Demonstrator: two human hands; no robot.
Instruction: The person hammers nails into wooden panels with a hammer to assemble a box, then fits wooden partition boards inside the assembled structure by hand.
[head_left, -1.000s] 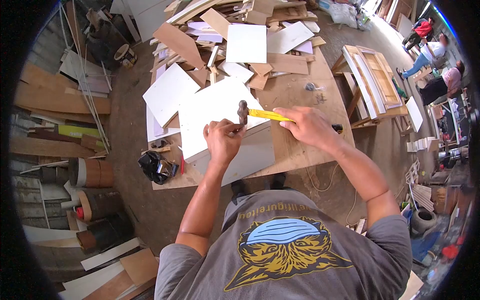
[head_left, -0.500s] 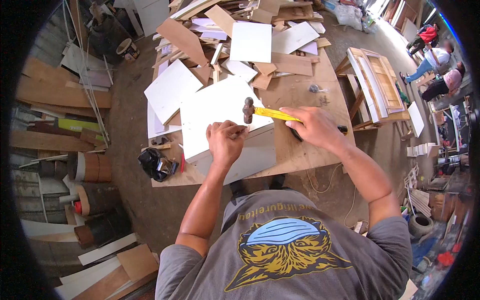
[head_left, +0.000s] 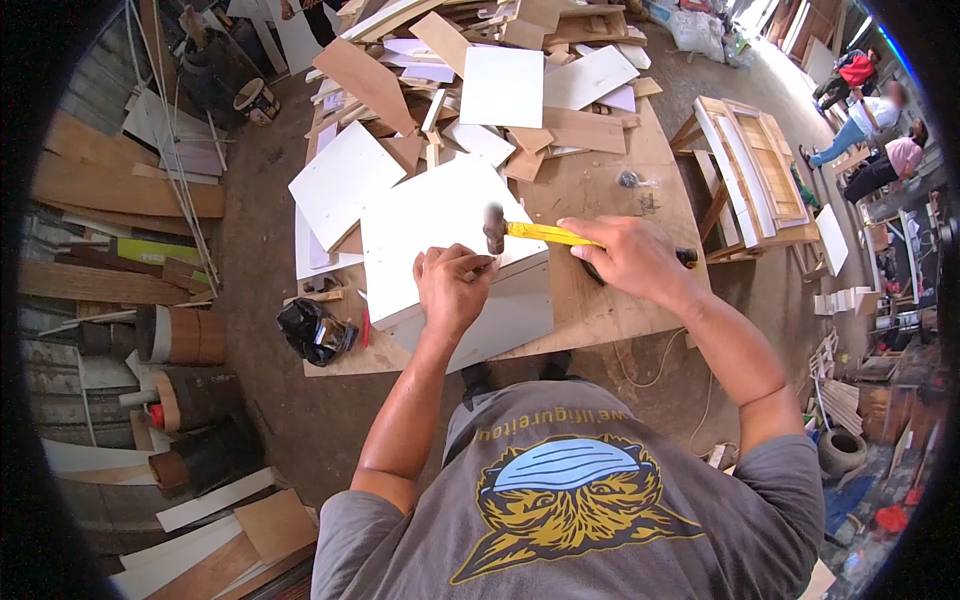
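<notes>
My right hand (head_left: pixel 632 258) is wrapped round the yellow handle of a hammer (head_left: pixel 550 234). The hammer's dark head is over the front edge of a white box (head_left: pixel 430 220), just beside my left fingertips. My left hand (head_left: pixel 452 287) rests at that edge with thumb and fingers pinched together; what they hold is too small to make out. A black plastic bag (head_left: pixel 316 332) lies left of the box, with a red tool (head_left: pixel 366 326) between them.
Behind the box, wood offcuts (head_left: pixel 570 130) and white panels (head_left: pixel 502 86) are piled on the worktable (head_left: pixel 620 300). A wooden frame stand (head_left: pixel 750 170) is at the right. Several people are at the far right; part of another person shows at the top left.
The hammer head has come down slightly to the edge by my left fingers since half a second ago. Part of a person has appeared at the top left.
</notes>
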